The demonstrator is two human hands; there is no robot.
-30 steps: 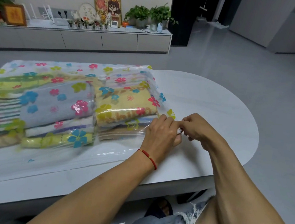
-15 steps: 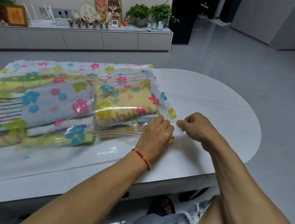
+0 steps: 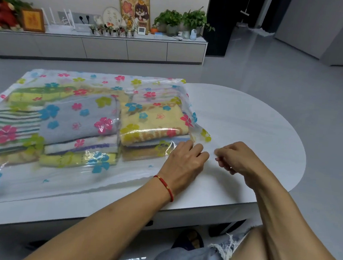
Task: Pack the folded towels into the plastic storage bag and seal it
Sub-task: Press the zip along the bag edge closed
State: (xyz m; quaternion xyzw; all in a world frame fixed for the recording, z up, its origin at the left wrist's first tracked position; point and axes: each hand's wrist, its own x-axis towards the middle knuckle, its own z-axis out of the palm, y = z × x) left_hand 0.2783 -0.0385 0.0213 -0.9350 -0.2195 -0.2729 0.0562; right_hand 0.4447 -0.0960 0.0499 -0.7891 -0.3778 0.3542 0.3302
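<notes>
Head view: folded towels (image 3: 79,122) lie flat inside the flowered plastic storage bag (image 3: 39,183) on the white table (image 3: 249,123). Left hand (image 3: 184,161) presses the bag's right edge, fingers loosely bent, likely to steady it. Right hand (image 3: 234,157) pinches clear plastic there (seal strip indistinct), probably pulling it taut for closing.
</notes>
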